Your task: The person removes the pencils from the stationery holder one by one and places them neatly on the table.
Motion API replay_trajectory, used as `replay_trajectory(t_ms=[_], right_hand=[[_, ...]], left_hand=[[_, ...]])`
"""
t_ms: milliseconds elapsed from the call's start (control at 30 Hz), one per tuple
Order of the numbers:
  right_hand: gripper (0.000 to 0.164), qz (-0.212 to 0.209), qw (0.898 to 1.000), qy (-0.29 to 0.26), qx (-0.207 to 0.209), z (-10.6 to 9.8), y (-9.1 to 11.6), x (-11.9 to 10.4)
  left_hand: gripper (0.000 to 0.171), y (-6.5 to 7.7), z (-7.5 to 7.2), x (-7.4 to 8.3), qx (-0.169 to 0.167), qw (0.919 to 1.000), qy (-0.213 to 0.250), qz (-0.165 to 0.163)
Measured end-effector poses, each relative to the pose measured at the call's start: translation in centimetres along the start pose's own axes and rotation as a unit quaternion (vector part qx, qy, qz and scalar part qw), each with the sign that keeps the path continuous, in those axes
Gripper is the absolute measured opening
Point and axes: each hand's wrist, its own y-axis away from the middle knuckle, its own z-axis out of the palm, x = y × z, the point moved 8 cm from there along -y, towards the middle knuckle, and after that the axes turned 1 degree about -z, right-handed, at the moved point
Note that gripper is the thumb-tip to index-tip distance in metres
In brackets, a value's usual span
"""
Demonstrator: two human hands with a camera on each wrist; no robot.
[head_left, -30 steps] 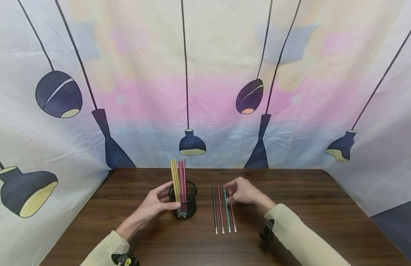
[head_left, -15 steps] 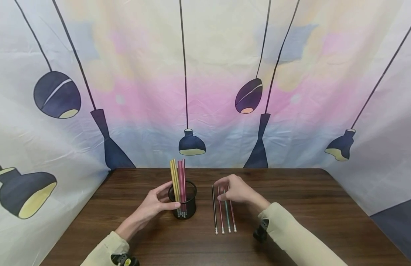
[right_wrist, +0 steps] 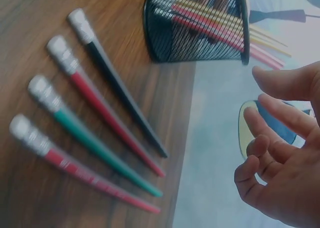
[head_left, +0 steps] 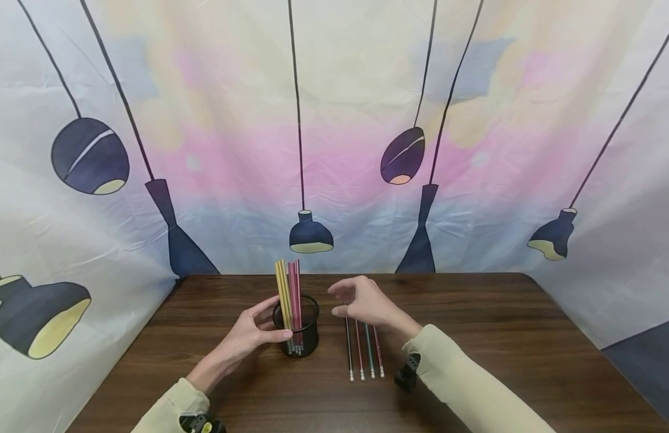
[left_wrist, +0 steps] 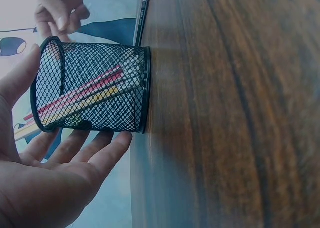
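Left hand [head_left: 247, 337] cups the left side of the black mesh cup [head_left: 297, 328], thumb at the rim. Yellow pencils [head_left: 282, 288] and pink pencils [head_left: 295, 287] stand upright in it. Right hand [head_left: 363, 300] hovers above the far ends of four pencils [head_left: 363, 352], fingers loosely curled, holding nothing. Those four lie side by side on the wooden table [head_left: 502, 349], just right of the cup: black, red, green, red, erasers toward the person. Lamp-print curtain [head_left: 334, 132] behind.

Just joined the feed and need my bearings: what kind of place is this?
Probably a staged recording booth rather than a real room. A printed lamp backdrop wraps three sides of a wooden table, which holds only a mesh pencil cup and four loose pencils.
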Motion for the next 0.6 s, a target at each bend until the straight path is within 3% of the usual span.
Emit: replay_trajectory(t_ms=[600], right_hand=[[0.037, -0.023, 1.000, 0.006, 0.016, 1.5, -2.5, -3.0]], left_hand=[[0.089, -0.1, -0.2, -0.3, 0.003, 1.0000, 0.003, -0.009]])
